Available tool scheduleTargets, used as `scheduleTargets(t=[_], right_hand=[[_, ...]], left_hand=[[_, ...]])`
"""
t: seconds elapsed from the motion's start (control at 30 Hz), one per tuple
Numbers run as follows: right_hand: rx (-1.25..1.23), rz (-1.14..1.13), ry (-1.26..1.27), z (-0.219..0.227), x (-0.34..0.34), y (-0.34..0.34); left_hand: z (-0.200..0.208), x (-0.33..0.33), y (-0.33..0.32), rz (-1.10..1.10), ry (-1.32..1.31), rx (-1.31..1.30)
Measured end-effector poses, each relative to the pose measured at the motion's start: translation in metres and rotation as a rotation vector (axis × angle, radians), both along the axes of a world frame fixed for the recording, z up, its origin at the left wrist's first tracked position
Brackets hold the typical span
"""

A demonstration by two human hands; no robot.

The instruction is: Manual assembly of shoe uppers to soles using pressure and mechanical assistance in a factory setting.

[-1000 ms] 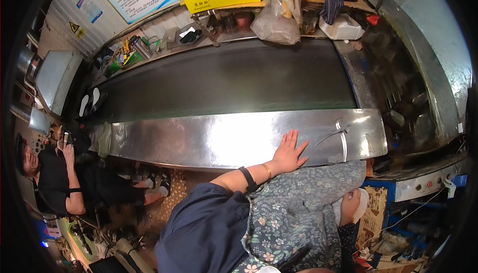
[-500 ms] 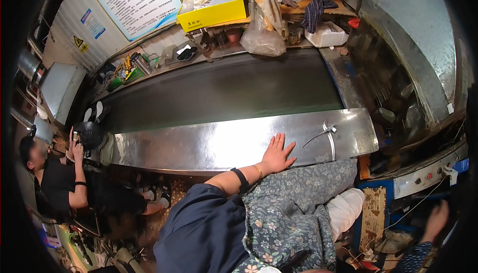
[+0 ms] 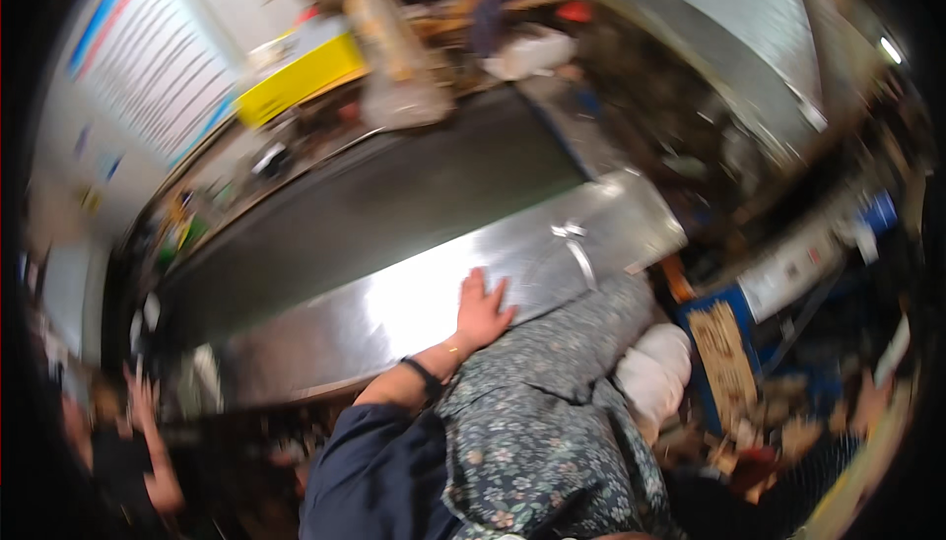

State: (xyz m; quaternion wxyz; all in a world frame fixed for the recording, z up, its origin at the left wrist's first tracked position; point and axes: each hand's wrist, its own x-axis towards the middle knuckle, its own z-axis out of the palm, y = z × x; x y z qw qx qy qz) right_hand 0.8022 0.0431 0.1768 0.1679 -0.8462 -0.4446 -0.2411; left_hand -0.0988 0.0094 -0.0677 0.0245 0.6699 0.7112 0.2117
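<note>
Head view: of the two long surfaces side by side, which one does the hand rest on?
The shiny steel panel, nearer the person: the left hand lies flat on it. The dark belt beyond is matt and untouched.

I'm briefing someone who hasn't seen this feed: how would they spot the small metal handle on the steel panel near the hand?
Find the long dark conveyor belt crossing the middle, then the shiny steel panel along its near edge. A hand rests flat on that panel; just to its right sits the metal handle. It is the only raised, slim bar on the otherwise smooth sheet.
</note>
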Motion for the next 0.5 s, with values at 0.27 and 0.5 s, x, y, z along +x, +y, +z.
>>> scheduleTargets(t=[0.27,0.5], right_hand=[[0.138,-0.011,-0.055,0.019,-0.162,-0.030],[0.491,0.678,0.811,-0.028,-0.313,-0.067]], left_hand=[[0.006,-0.002,0.007,-0.017,-0.009,-0.117],[0.017,0.027,0.013,-0.095,-0.718,-0.031]])
